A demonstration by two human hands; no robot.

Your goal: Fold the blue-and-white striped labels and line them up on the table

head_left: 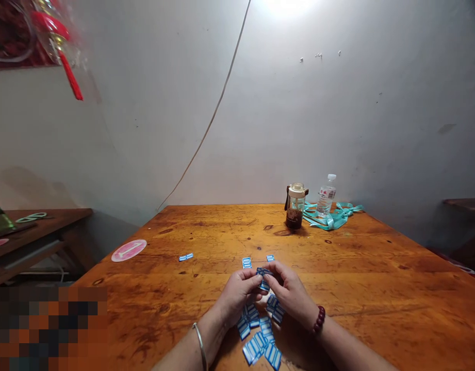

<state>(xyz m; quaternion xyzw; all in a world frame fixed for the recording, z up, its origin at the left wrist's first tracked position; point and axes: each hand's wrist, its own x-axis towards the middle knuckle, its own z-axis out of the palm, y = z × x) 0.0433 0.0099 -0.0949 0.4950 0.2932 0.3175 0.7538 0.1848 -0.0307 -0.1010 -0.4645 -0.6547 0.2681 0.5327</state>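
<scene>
Between my two hands is a small blue-and-white striped piece (263, 281), pinched above the tabletop. My left hand (239, 291), with a silver bangle at the wrist, grips its left side between thumb and fingers. On the other side, my right hand (287, 286), wearing a dark red bead bracelet, has thumb and fingertips closed on it. Beneath and nearer to me lies a loose heap of similar blue-and-white pieces (260, 342), partly overlapping. Just beyond my hands lie two small groups, a left one (247, 263) and a right one (270, 257).
Another blue-and-white piece (185, 257) lies farther left, near a round pink disc (129, 250). At the back right of the wooden table (206, 226) stand a lidded cup with dark liquid (295, 208) and a plastic water bottle (326, 198), with turquoise ribbon (338, 219) around the bottle.
</scene>
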